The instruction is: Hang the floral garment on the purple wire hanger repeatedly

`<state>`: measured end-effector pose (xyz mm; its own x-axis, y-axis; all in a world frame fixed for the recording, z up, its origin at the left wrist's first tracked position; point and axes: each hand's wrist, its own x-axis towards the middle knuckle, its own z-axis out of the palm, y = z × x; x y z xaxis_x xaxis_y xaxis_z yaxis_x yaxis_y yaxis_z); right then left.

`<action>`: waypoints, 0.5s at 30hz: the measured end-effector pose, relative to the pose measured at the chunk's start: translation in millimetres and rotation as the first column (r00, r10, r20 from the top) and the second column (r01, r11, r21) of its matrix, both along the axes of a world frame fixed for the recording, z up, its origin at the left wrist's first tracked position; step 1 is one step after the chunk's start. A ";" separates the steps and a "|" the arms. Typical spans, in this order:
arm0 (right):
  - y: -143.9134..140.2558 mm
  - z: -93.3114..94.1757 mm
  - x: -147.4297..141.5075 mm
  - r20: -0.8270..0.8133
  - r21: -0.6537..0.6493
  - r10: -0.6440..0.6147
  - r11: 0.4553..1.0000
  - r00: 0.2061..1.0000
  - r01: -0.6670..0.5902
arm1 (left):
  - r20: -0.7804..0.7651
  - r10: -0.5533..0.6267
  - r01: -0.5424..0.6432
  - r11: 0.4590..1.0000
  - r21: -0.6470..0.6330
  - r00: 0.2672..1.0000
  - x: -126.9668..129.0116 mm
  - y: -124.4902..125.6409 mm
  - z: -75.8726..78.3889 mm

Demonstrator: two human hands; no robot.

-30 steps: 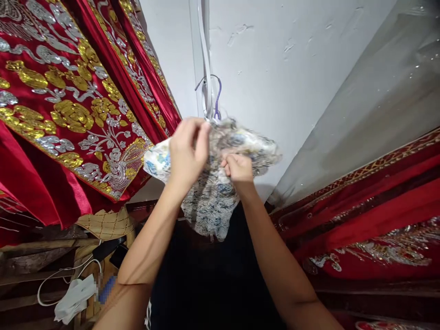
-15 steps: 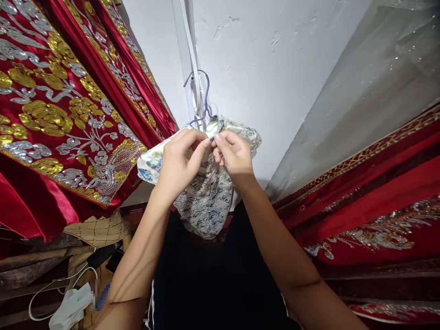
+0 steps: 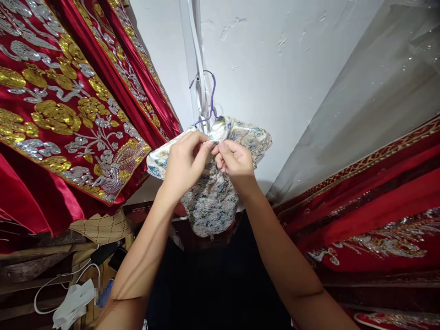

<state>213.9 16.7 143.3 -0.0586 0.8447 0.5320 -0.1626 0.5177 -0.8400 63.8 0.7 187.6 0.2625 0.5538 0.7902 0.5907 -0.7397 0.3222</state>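
Note:
A floral-patterned shirt (image 3: pixel 216 201) in white, blue and beige hangs from a purple hanger (image 3: pixel 213 94). The hanger's hook is caught on a pale strap (image 3: pixel 202 55) against the wall. At the front of the neckline, my left hand (image 3: pixel 187 158) pinches the collar edge between thumb and fingers. Close beside it, my right hand (image 3: pixel 234 158) pinches the same edge, its other fingers curled. The fingertips almost meet; any small fastening between them is hidden.
Red cloth with gold and silver embroidery (image 3: pixel 79 105) hangs at the left. More red embroidered fabric (image 3: pixel 378 206) and a sheer grey sheet (image 3: pixel 357 105) are at the right. Lower left, a wooden stool (image 3: pixel 80 256) bears a white cable, a dark device and white paper (image 3: pixel 75 302).
The view has shifted slightly, so things appear a little farther right. Both hands stay pinched at the neckline; the shirt's collar opening and lower part show more.

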 end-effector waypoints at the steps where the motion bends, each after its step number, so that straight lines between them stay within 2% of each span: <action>1: 0.3 -2.2 -1.5 0.013 0.021 -0.021 1.000 1.000 0.020 | 0.005 0.016 -0.016 1.000 0.012 1.000 0.3 2.2 -0.8; 4: 7.1 -9.7 -6.4 0.061 0.038 -0.105 0.994 0.993 0.103 | 0.024 0.033 -0.034 0.998 0.056 0.999 4.2 6.4 -2.4; 7: 19.2 -21.2 -9.4 0.147 0.021 -0.194 0.981 0.970 0.193 | 0.116 0.009 -0.017 0.997 0.073 0.993 7.2 6.8 -2.0; 10: 26.5 -40.8 -6.2 0.290 -0.080 -0.154 0.980 0.944 0.185 | 0.306 0.007 -0.040 0.994 0.100 0.952 -5.4 9.4 1.3; 12: 23.2 -58.2 -0.4 0.348 -0.196 -0.128 0.959 0.929 0.205 | 0.477 0.017 -0.081 0.990 0.114 0.879 -27.5 12.5 1.4; 13: 18.5 -67.4 2.6 0.357 -0.241 -0.130 0.944 0.925 0.226 | 0.580 0.010 -0.078 0.993 0.093 0.814 -41.6 13.3 -0.8; 15: 3.7 -85.6 6.6 0.328 -0.297 -0.147 0.922 0.933 0.250 | 0.808 -0.037 0.052 0.999 0.008 0.589 -70.3 11.4 -12.8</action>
<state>220.5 20.3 57.7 0.0189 0.9781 0.2074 0.1946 0.1999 -0.9603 -6.6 12.1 174.8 -0.4545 0.5725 0.6824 0.0494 -0.7487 0.6610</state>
